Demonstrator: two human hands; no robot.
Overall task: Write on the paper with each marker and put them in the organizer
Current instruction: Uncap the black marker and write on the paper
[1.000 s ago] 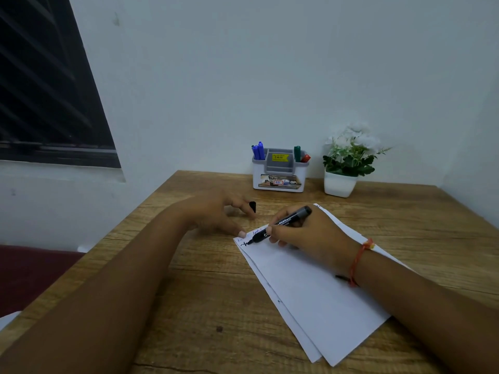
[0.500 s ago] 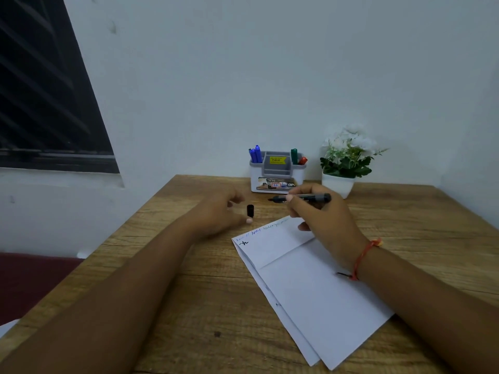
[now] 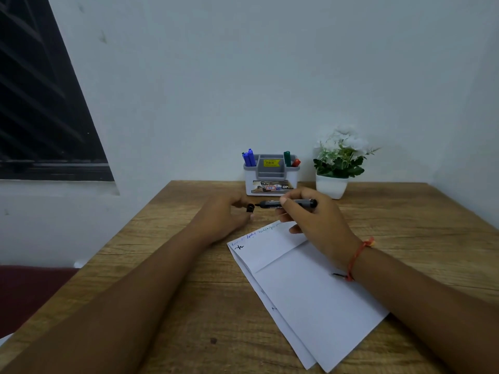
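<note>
My right hand (image 3: pixel 316 225) grips a black marker (image 3: pixel 272 204) level above the table, its bare tip pointing left. My left hand (image 3: pixel 224 214) pinches the marker's black cap (image 3: pixel 250 208), whose opening sits a short gap from the tip. White paper sheets (image 3: pixel 302 290) lie below the hands, with a black squiggle and faint blue and green writing along the top edge. The white and grey organizer (image 3: pixel 271 175) stands at the table's back edge with blue markers (image 3: pixel 249 157) on its left and a green marker (image 3: pixel 287 158) and a red marker (image 3: pixel 296 162) on its right.
A white pot of artificial flowers (image 3: pixel 337 163) stands right of the organizer. The wooden table (image 3: pixel 167 292) meets a white wall behind. A dark window (image 3: pixel 40 109) is at the left.
My right hand lifted the marker off the paper and turned it level. The tip now points at the cap, which my left hand brought closer.
</note>
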